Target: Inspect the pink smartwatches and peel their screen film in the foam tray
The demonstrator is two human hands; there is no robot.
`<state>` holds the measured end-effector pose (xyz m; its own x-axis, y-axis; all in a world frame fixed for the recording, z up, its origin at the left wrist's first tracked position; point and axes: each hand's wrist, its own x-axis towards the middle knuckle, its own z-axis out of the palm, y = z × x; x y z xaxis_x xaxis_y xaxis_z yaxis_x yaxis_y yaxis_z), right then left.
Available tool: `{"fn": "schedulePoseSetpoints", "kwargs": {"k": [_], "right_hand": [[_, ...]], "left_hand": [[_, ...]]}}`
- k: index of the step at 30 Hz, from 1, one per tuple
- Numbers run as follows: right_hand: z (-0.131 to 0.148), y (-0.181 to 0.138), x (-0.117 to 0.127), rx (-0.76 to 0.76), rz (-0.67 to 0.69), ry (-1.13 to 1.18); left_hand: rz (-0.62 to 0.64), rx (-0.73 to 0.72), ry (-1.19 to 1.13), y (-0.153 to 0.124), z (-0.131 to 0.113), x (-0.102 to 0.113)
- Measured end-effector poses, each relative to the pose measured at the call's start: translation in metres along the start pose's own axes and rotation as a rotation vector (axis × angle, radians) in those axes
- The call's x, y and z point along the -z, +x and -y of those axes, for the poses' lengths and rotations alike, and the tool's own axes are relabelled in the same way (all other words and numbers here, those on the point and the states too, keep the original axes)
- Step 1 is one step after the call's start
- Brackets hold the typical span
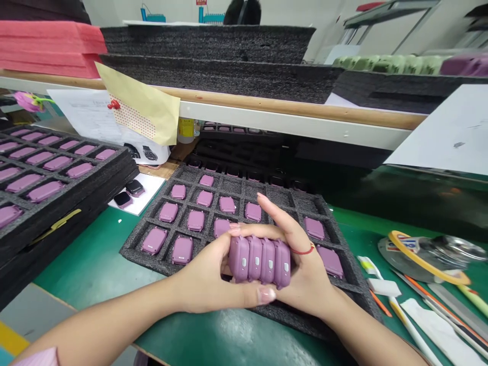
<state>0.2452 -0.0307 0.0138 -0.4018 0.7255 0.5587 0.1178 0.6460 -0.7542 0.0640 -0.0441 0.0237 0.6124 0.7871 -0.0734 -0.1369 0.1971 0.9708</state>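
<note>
Squeezing 4 purple watch cases [259, 262] together — left hand [202, 274], right hand [301, 267] closed on row ends, long axis L-R.

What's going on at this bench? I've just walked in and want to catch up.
A person is holding four purple watch bodies side by side between their left hand and right hand, just above a black foam tray. The tray's compartments hold more purple bodies, though some are empty. Another foam tray, also holding purple bodies, sits to the left, on a green bench mat. Stacked foam trays stand on the shelf behind.
</note>
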Motion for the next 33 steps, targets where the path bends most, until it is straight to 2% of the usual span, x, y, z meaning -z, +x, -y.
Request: {"fn": "schedulePoseSetpoints", "kwargs": {"k": [4,13,20,29,33], "right_hand": [[0.001,0.0,0.0,0.04,0.008,-0.052],[-0.004,-0.001,-0.001,0.063,0.037,-0.075],[-0.003,0.0,0.0,0.093,0.088,-0.102],[-0.01,0.001,-0.001,0.268,0.106,-0.232],[-0.012,0.001,0.0,0.312,0.165,-0.293]], "left_hand": [[0.033,-0.053,-0.095,0.001,0.002,0.003],[-0.075,-0.113,-0.005,0.002,0.005,0.0],[-0.137,-0.046,0.051,0.002,0.005,-0.005],[-0.051,-0.106,0.049,0.009,0.004,-0.001],[-0.068,-0.107,0.105,0.012,0.004,0.001]]}}
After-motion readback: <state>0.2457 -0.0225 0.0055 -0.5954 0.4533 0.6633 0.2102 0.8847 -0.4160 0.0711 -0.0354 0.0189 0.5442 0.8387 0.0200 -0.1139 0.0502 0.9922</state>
